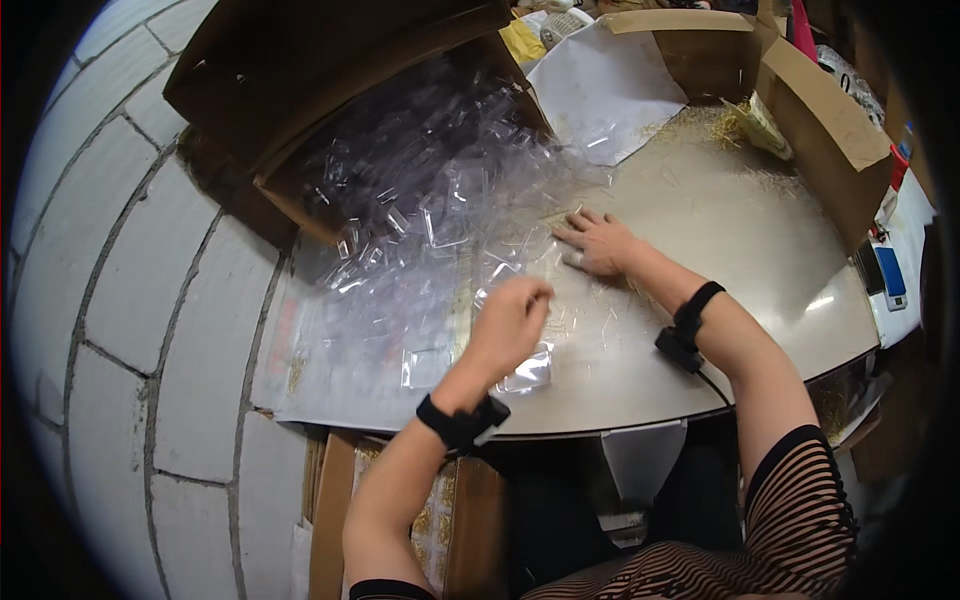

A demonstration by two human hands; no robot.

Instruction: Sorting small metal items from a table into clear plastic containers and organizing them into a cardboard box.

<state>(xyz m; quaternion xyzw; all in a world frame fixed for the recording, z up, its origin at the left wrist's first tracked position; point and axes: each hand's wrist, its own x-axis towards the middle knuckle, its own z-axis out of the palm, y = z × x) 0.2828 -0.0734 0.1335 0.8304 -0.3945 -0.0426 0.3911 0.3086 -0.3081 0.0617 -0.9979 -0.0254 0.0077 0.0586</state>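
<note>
Your left hand [508, 322] is hovering over the table [700, 300], fingers curled in loosely; whether it is grasping anything, the view is not showing. Just under it, a clear plastic tray [528, 372] is lying near the table's front edge. Your right hand [597, 243] is resting flat and open, palm down, on the table, gripping nothing, among thin gold pins [590, 310] scattered there. A heap of clear plastic trays [430, 200] is spilling from a tipped cardboard box [300, 70] at your left. Another open cardboard box [800, 110] is sitting at the far right.
</note>
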